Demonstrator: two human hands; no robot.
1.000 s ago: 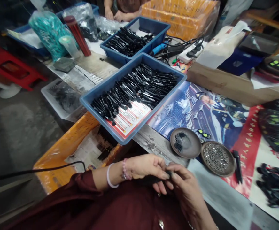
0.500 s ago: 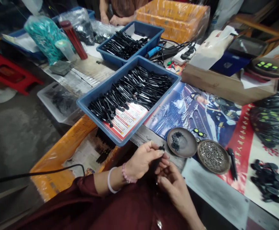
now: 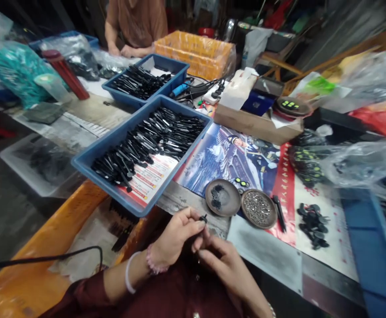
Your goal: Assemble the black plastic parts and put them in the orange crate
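My left hand (image 3: pixel 174 236), with a pink bead bracelet and a white bangle at the wrist, grips a small black plastic part (image 3: pixel 203 218) between thumb and fingers. The part's tip sticks out above the thumb; the rest is hidden. Just beside it, my right hand (image 3: pixel 224 260) has its fingers curled together against the left fingertips; a tiny shiny bit shows under them, too small to name. Beyond the hands stand a brown dish of small black pieces (image 3: pixel 231 204) and a brown dish of metal pins or screws (image 3: pixel 259 208).
A blue tray (image 3: pixel 143 207) holds many slim black parts; a second blue tray (image 3: pixel 126 98) sits behind it. A black tool (image 3: pixel 279 214) and a pile of black parts (image 3: pixel 314 225) lie to the right. An orange crate (image 3: pixel 23 260) is at lower left. A co-worker's arms (image 3: pixel 113 39) rest opposite.
The view has swung to the right and up, so the table things appear further left, and a blue bin shows at the right. Both hands stay together with the black part.
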